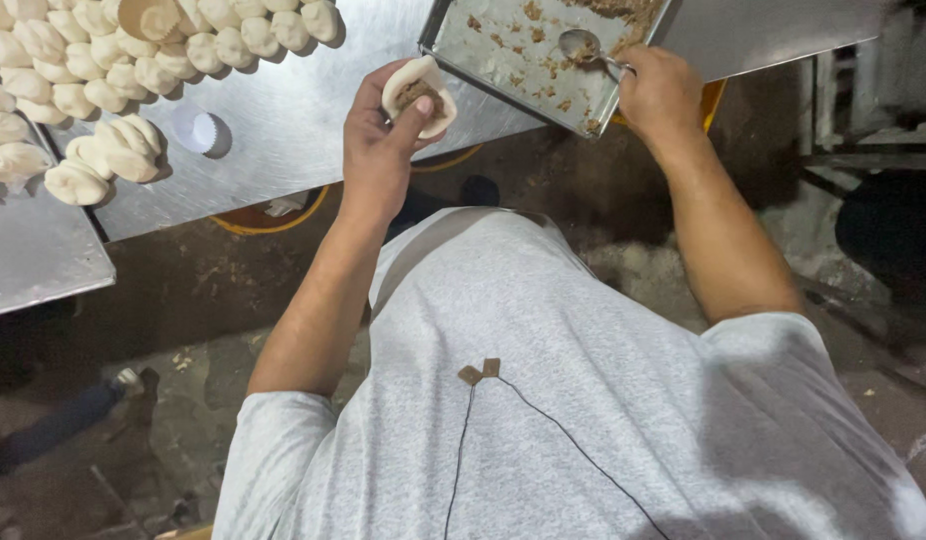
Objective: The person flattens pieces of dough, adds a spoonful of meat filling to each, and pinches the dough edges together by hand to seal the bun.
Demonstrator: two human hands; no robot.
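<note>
while my left hand (378,150) cups an open dough wrapper (420,95) with brown filling in it over the steel counter (283,130), thumb pressed on the filling, my right hand (661,92) is closed on a metal spoon (583,45) in the filling tray (513,60) at the counter's right edge. hands are apart. spoon bowl points left toward the wrapper; filled dumplings (103,70) sit at the far left corner.

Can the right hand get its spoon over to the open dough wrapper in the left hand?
Probably yes. The right hand holds the spoon in the metal tray, beside the dough wrapper cupped in the left hand; nothing lies between.
</note>
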